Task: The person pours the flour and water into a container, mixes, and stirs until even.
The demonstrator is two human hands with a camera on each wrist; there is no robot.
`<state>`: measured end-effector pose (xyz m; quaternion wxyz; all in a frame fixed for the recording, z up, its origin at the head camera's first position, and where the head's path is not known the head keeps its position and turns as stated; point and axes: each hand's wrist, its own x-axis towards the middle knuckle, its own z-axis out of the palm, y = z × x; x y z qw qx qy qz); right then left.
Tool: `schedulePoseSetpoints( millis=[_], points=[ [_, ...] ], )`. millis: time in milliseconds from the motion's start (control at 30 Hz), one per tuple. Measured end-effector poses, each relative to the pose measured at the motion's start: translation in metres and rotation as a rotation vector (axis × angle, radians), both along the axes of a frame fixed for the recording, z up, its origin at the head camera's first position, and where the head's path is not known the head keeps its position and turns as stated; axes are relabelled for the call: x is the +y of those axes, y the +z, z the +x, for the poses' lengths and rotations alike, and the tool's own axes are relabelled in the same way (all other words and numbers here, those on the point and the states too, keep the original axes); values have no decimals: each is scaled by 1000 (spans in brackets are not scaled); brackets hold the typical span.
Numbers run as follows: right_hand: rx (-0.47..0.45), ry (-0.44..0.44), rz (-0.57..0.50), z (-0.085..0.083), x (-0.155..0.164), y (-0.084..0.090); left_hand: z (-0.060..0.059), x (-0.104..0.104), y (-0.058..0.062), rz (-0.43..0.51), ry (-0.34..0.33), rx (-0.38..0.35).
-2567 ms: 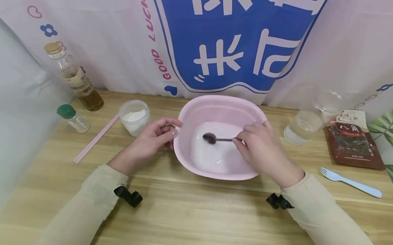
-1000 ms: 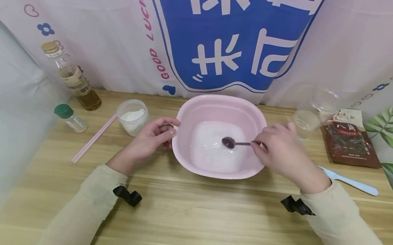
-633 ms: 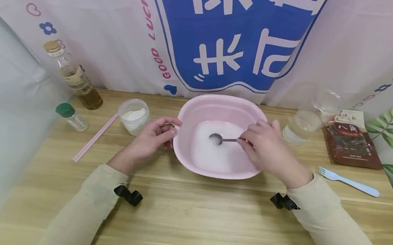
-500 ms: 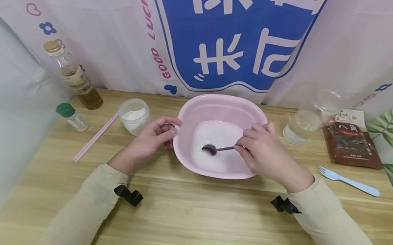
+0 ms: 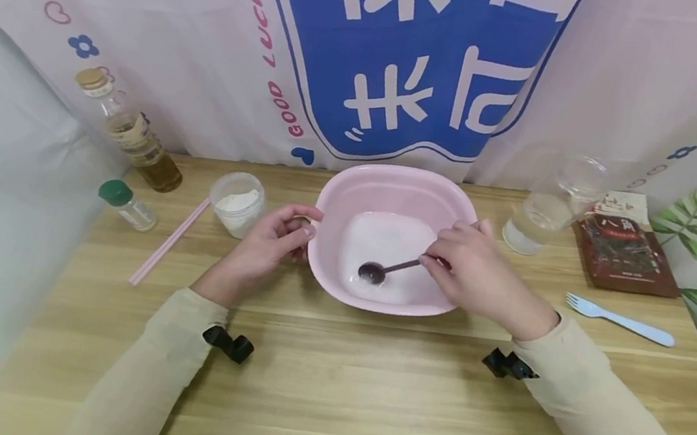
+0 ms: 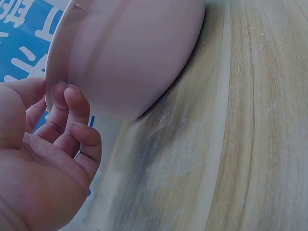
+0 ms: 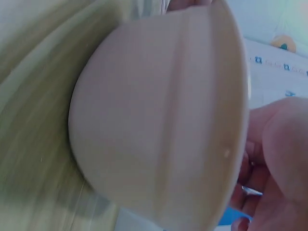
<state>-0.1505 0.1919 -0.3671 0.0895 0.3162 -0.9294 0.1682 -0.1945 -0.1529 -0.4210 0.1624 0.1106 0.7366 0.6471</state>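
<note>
A pink plastic basin point(image 5: 401, 180) stands on the wooden table, with whitish liquid point(image 5: 385, 240) covering its bottom. My left hand point(image 5: 270, 240) pinches the basin's left rim between thumb and fingers; in the left wrist view its other fingers curl beside the outer wall. Over the right rim, my right hand point(image 5: 475, 273) grips the handle of a dark brown spoon point(image 5: 373, 273). The spoon's bowl is in the liquid near the basin's front left. From the right wrist, the basin's wall point(image 7: 144, 115) hides the spoon.
Left of the basin are a tub of white powder point(image 5: 237, 205), pink chopsticks point(image 5: 169, 243), a green-capped shaker point(image 5: 126, 205) and a corked bottle point(image 5: 136, 137) of amber liquid. To the right are a clear cup point(image 5: 533, 226), a brown packet point(image 5: 628, 252) and a blue fork point(image 5: 619, 320).
The spoon has swept about inside the basin, first rightward, then back left and toward the front, with my right hand moving along. My left hand has stayed at the rim.
</note>
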Motion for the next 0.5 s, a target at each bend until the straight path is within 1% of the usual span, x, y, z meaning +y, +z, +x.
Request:
schedulePoseSetpoints(
  millis=[133,267,400,500],
  points=[
    [48,-106,14,-7,9,-1,-1,1,-1,-4,6,-7],
    [94,-178,19,-12,20,0,-2,1,-1,-2,12,-10],
    [111,-209,-28,-13,29,2,-2,0,-1,-4,12,-12],
    [66,-185,-72,-10,30,6,-2,1,-1,-2,12,-16]
  ],
)
